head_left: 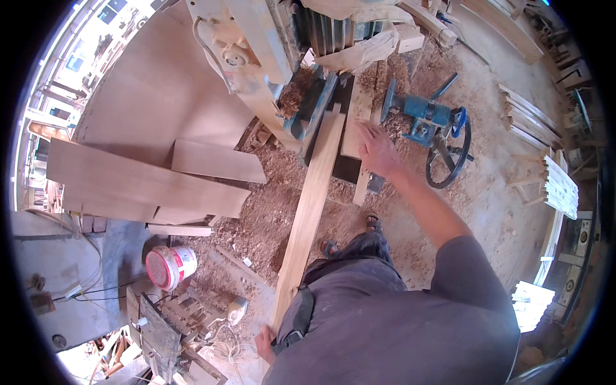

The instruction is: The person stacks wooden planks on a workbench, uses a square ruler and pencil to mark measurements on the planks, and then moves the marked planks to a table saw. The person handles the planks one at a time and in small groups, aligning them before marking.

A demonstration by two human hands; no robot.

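A long pale wooden plank [310, 202] runs from beside my waist up onto the bed of a woodworking machine [253, 45]. Its far end narrows to a tongue. Low at my left side, my left hand [264, 344] is closed on the near end of the plank, partly hidden by it. My right hand [378, 151] lies with stretched fingers on a second wooden piece [357, 125] just right of the plank. A blue clamp with a handwheel [439, 125] stands to the right of that hand.
Wood shavings [256, 221] cover the floor around the machine. Brown sheet panels [147, 179] lie at the left, with a red and white bucket [171, 267] below them. Loose cables [221, 340] and offcuts lie near my left side. Stacked white-edged strips [529, 115] stand far right.
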